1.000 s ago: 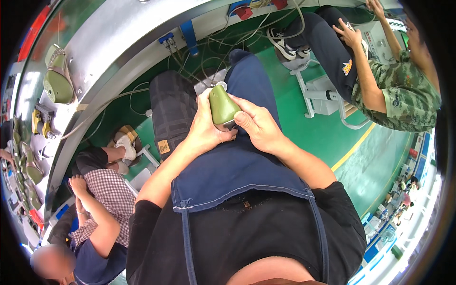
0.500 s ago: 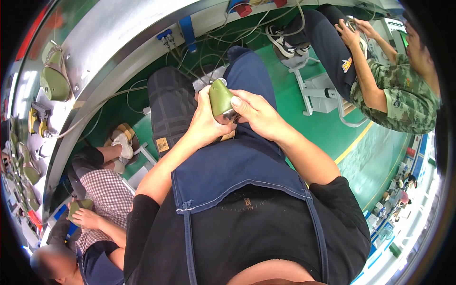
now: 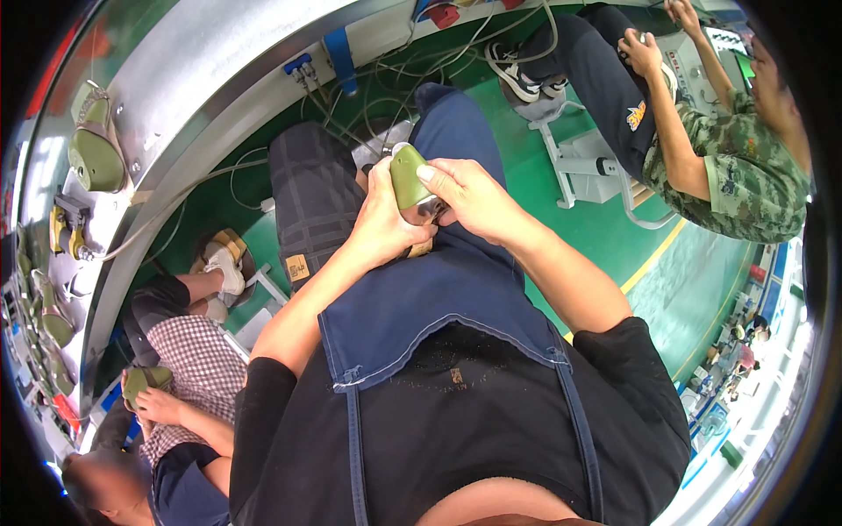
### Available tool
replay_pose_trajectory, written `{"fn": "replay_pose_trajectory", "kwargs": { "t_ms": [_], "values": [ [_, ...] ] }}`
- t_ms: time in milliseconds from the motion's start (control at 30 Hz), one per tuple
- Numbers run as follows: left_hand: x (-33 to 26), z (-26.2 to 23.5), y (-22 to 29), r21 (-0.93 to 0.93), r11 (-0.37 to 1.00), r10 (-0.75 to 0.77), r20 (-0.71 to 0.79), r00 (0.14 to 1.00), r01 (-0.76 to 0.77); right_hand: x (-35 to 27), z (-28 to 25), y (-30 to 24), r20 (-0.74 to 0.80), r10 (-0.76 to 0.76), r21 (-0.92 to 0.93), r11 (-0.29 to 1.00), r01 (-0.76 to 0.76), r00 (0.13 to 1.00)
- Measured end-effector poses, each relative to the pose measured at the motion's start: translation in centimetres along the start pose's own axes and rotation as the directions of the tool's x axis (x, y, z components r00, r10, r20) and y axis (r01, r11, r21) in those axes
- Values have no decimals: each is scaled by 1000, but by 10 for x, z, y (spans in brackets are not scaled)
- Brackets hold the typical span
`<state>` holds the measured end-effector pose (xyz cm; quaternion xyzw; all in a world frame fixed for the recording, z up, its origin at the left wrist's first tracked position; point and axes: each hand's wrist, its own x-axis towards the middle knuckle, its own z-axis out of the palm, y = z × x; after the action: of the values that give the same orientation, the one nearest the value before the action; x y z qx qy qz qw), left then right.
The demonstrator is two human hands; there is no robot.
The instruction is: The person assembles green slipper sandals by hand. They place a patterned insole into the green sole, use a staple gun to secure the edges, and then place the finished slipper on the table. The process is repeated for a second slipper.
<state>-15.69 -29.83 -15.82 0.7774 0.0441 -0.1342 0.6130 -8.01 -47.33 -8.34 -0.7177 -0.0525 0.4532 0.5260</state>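
Observation:
Above my lap I hold a green shoe last [image 3: 410, 180], its smooth upper part showing. My left hand [image 3: 384, 219] is wrapped round its left side and underside. On the other side my right hand [image 3: 474, 200] grips it, the thumb lying on the green surface and the other fingers curled below. Something shiny shows between the hands under the green part; its kind is hidden by my fingers. A blue apron [image 3: 438, 294] covers my lap just below the hands.
On the metal bench [image 3: 184, 96] at left stand another green last [image 3: 98, 158] and a yellow-and-black tool [image 3: 68, 223], with several more lasts nearer. Cables [image 3: 395, 88] hang beyond my knees. Co-workers sit at lower left, holding a green last [image 3: 145, 381], and at upper right.
The last has turned slightly in my hands, and my right hand has shifted a little with its fingers more curled. The co-worker at upper right has moved their hands apart.

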Motion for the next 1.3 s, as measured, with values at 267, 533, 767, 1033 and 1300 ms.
{"fn": "replay_pose_trajectory", "kwargs": {
  "t_ms": [267, 533, 767, 1033, 1300],
  "values": [
    [17, -28, -13, -338, 940, 0, 123, 992, 42, 13, -18, 19, 106, -153, 233, 964, 125, 983],
    [21, -25, -14, -455, 883, 118, -26, 993, -117, 22, -10, 26, 45, -271, 43, 962, 269, 961],
    [21, -20, -23, -96, 953, 273, -144, 951, -288, 29, 9, 45, -148, -742, -438, 642, 630, 654],
    [23, -22, -40, -93, 951, 281, -131, 951, -294, 37, 23, 54, -194, -827, -620, 520, 587, 527],
    [-7, -17, -35, -424, 905, 21, -13, 1000, -24, 19, 13, 41, -142, -739, -252, 671, 697, 659]
  ]
}}
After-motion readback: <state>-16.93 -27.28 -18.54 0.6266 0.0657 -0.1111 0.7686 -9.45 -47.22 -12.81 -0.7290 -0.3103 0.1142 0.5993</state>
